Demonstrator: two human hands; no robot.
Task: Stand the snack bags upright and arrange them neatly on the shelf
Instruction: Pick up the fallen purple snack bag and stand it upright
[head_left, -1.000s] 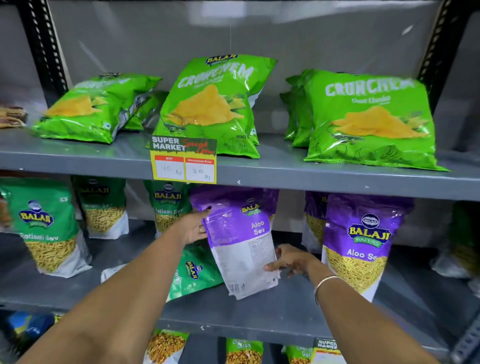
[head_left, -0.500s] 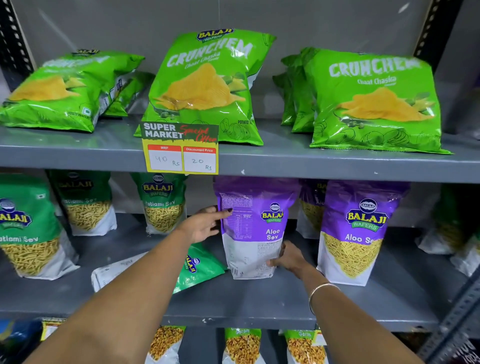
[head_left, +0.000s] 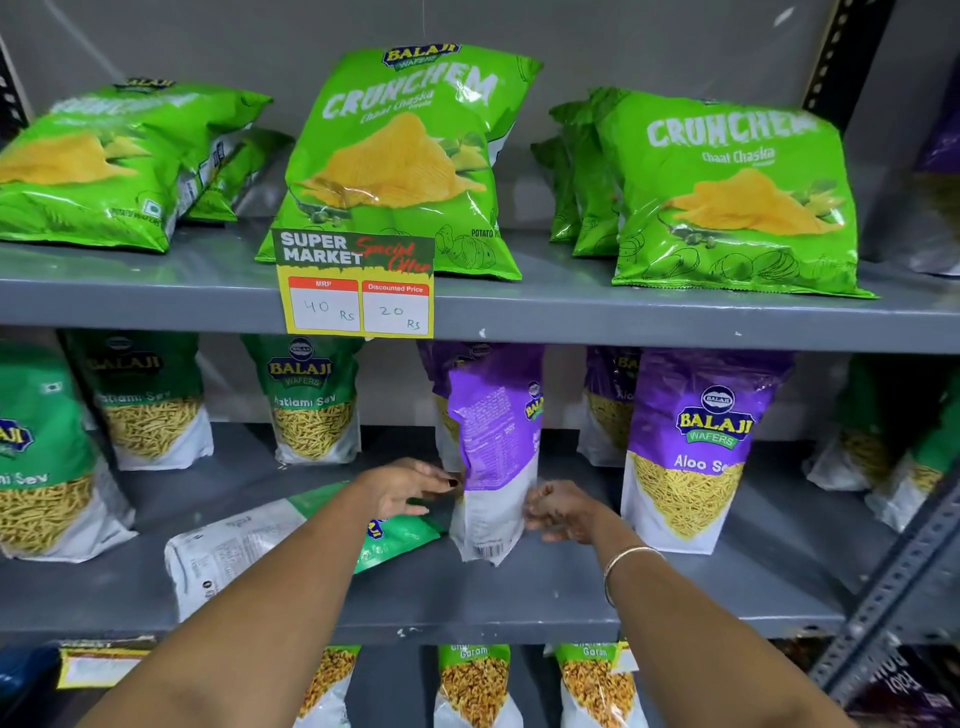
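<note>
A purple Aloo Sev bag (head_left: 493, 447) stands upright on the middle shelf (head_left: 467, 603), turned so its printed back faces me. My left hand (head_left: 402, 486) touches its left edge with fingers spread. My right hand (head_left: 558, 512) curls against its lower right edge. A green Ratlami Sev bag (head_left: 249, 545) lies flat on the shelf under my left forearm. Another purple Aloo Sev bag (head_left: 696, 447) stands upright to the right.
Green Ratlami Sev bags (head_left: 314, 400) stand along the left and back of the middle shelf. Green Crunchem chip bags (head_left: 410, 156) lean on the upper shelf behind a price tag (head_left: 358, 286). A slotted metal upright (head_left: 893, 577) runs at the right. More bags fill the lowest shelf.
The purple bag has gone from tilted in my hands to standing on the shelf, and turned more edge-on. Both hands have slid down to its lower sides.
</note>
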